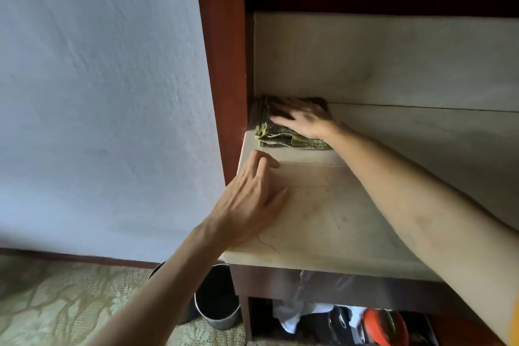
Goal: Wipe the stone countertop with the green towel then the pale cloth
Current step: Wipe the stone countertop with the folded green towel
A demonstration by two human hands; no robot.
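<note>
The left hand [250,199] lies flat, fingers straight, on the near left edge of the stone countertop [351,219]. At the countertop's far left corner, against the wooden upright [222,64], the right hand [303,118] presses straight, spread fingers onto the folded green towel [280,139].

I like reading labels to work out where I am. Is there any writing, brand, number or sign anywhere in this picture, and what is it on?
None can be read.
Green towel, under the right hand: woven pattern only, no label showing.
Countertop, with the left hand resting on it: veins and cracks, no text.
Things under the counter, such as the orange object and the metal bin: blurred, no lettering to make out.
</note>
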